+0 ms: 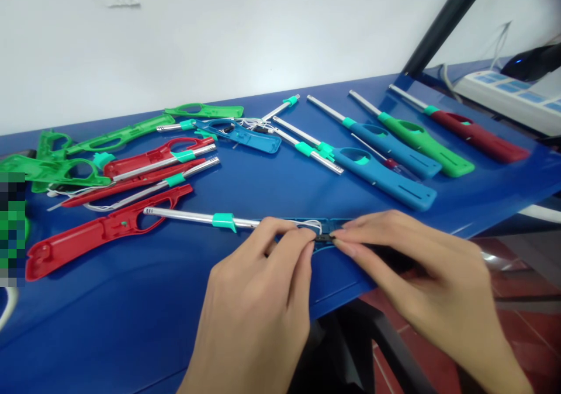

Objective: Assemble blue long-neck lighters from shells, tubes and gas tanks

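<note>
L hand (pixel 263 289) & R hand (pixel 425 271) both pinching blk part (pixel 324 238) at blue lighter half-shell (pixel 329 227), nr desk's front edge (pixel 337 296); prob. seating it; next needs steady press, wht wires (pixel 313 223) clear.

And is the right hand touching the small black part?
Touching: the head view shows the right hand pinching one end of the small black part with thumb and finger.
</note>
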`<state>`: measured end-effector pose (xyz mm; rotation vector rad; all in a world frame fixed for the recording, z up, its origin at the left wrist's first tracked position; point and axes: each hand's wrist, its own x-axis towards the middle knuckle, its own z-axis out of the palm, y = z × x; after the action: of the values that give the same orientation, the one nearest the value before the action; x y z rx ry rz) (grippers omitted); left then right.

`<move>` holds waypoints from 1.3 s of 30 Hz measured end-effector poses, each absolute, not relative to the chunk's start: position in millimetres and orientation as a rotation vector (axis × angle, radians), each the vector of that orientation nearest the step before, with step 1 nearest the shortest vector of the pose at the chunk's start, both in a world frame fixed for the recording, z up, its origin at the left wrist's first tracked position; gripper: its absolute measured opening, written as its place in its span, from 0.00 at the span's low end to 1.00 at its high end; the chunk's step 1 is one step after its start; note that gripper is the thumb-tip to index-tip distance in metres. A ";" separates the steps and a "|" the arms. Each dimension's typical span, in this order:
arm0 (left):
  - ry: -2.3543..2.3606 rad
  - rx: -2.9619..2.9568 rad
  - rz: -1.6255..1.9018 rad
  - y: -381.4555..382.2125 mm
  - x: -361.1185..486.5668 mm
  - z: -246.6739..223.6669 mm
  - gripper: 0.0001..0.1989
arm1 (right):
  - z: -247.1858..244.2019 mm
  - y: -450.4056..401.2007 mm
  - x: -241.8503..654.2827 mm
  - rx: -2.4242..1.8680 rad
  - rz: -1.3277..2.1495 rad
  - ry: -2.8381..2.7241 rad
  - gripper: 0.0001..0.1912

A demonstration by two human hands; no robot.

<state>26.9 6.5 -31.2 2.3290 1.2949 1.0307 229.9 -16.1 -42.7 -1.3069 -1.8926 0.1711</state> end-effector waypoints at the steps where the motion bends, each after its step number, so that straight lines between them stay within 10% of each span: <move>1: 1.293 2.336 1.041 6.3 26.7 -32.1 0.10 | -42.7 -16.3 230.1 -1.305 0.177 -1.898 0.08; 39: 1.323 2.500 1.018 2.6 25.8 -35.7 0.05 | -40.9 -17.6 239.3 -1.306 0.212 -1.939 0.11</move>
<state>25.8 2.6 -35.7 2.5001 1.3226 1.0181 239.3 -17.6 -40.9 -1.3058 -1.9385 0.2124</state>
